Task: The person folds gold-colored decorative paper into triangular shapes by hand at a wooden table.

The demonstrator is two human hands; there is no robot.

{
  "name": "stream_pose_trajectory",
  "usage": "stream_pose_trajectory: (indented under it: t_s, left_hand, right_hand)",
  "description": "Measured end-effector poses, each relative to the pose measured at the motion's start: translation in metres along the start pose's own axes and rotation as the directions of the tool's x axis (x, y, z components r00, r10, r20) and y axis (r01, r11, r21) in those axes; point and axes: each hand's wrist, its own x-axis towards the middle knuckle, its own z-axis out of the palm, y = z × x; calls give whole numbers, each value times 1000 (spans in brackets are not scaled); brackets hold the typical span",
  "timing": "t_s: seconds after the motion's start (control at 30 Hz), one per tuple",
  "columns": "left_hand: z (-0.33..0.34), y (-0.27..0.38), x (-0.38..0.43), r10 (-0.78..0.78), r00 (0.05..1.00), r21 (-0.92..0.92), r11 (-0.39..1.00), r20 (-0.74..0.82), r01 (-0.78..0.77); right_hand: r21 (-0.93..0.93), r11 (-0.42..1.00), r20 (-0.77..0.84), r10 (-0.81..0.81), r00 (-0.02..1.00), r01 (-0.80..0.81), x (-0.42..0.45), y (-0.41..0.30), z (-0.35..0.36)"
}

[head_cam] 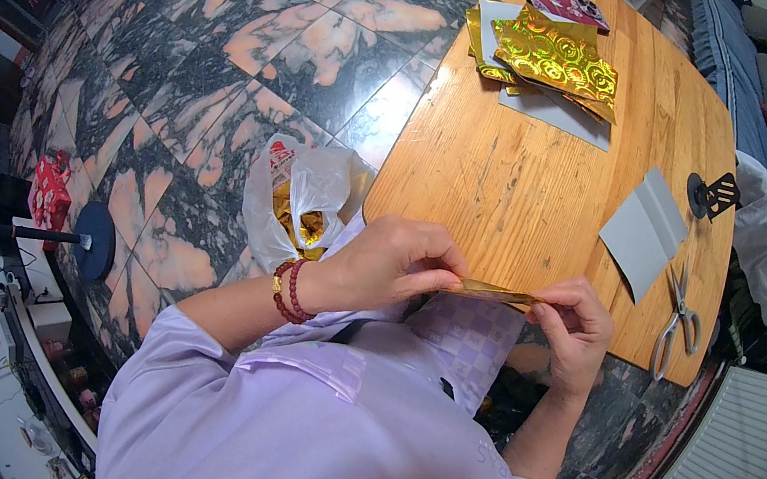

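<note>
A narrow folded strip of gold foil paper (496,293) is stretched between my two hands at the near edge of the wooden table. My left hand (410,259) pinches its left end between thumb and fingers, with red bead bracelets on the wrist. At the right end, my right hand (571,324) grips the strip the same way. Shiny patterned gold foil sheets (558,59) lie in a loose pile at the table's far side, over pale grey paper. A creased grey sheet (643,233) rests on the right, with metal scissors (678,319) beside it.
The wooden table (501,175) also bears a phone in a decorated case (566,9) and a black stand (714,196). Left of the table is a white plastic bag (265,197) holding gold foil pieces. A white radiator (709,477) is at the lower right.
</note>
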Motion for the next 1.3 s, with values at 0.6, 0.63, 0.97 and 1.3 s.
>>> stream_pose_trajectory:
  t_s: [0.6, 0.63, 0.97, 1.3]
  left_hand:
    - [6, -6, -5, 108, 992, 118, 988, -65, -100]
    - [6, -6, -5, 114, 991, 116, 988, -74, -105]
    - [9, -7, -7, 115, 987, 147, 984, -108, -99]
    - [-15, 2, 2, -358, 913, -398, 822, 196, 408]
  right_hand:
    - [-6, 999, -8, 36, 999, -36, -1, -1, 3]
    - [-7, 999, -7, 35, 999, -35, -1, -1, 3]
    - [-8, 1000, 1, 30, 1000, -30, -1, 1, 3]
    - [113, 993, -41, 48, 998, -43, -3, 9, -1]
